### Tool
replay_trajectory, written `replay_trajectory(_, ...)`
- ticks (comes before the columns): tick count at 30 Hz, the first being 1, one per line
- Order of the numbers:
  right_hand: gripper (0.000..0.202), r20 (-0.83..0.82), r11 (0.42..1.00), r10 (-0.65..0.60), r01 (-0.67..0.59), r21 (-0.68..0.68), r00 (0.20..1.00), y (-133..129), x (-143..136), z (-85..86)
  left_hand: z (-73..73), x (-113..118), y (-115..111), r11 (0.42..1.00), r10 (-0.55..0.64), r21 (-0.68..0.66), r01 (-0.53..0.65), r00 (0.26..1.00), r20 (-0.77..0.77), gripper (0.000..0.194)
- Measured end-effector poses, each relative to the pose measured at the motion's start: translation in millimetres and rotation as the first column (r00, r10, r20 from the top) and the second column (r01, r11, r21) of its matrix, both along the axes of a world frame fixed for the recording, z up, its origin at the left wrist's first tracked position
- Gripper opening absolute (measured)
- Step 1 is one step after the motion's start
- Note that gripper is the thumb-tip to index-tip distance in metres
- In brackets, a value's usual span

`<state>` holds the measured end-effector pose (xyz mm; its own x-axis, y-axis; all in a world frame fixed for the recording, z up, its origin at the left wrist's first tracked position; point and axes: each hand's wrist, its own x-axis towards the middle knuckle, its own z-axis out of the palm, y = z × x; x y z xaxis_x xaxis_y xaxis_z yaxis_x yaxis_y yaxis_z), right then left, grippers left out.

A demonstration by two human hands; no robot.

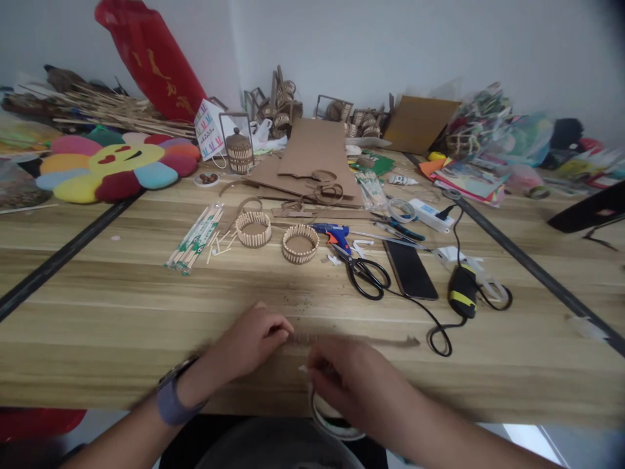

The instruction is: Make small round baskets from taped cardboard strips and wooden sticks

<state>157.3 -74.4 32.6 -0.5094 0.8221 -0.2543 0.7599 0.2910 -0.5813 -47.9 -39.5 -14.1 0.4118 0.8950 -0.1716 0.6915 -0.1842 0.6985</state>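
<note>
My left hand is closed at the near part of the table, its fingertips pinching the left end of a thin brown cardboard strip. The strip lies flat and runs to the right behind my right hand, with small pale marks near its left end. In my right hand is a roll of tape, its pale ring hanging below the closed fingers at the table's front edge. A small white tape end shows by the fingertips. Beyond the hands stand two stick-walled rings, a left ring and a right ring.
Black-handled scissors, a blue glue gun and a phone lie right of centre. A black cord loops near a black-and-yellow device. Packed sticks lie left. Farther back are cardboard sheets and a flower cushion.
</note>
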Motion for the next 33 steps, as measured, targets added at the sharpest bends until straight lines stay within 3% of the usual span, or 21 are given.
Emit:
replay_trajectory(3,0.010,-0.086,0.978,-0.069,0.050,-0.204,0.994,22,9,-7.3,4.0,-1,-5,0.999,-0.011,-0.047,0.010,1.000,-0.022,0.021)
replay_trajectory(5,0.011,-0.132,0.921,-0.109,0.051,-0.386,0.985,35,13,-17.8,7.4,1,-8,1.000,-0.031,-0.009,0.030,0.997,-0.078,0.019)
replay_trajectory(8,0.010,-0.217,0.864,-0.121,-0.005,-0.504,0.969,45,16,-35.9,11.0,3,-13,0.990,-0.094,0.088,0.114,0.975,-0.203,0.022)
replay_trajectory(12,0.010,-0.256,0.838,-0.118,-0.042,-0.544,0.959,49,17,-49.5,10.7,9,-21,0.975,-0.042,0.194,0.105,0.951,-0.306,0.024)
replay_trajectory(18,0.009,-0.285,0.824,-0.133,-0.054,-0.564,0.949,50,17,-47.3,2.3,28,-28,0.997,0.000,0.077,0.001,1.000,-0.006,0.020)
replay_trajectory(23,0.008,-0.331,0.841,-0.112,-0.088,-0.534,0.937,47,17,-40.8,-3.1,36,-26,0.997,0.039,0.070,-0.038,0.999,-0.005,0.012)
replay_trajectory(33,0.009,-0.213,0.855,-0.148,0.017,-0.519,0.966,47,20,-35.9,-1.6,29,-33,0.998,0.045,0.032,-0.047,0.997,0.070,0.015)
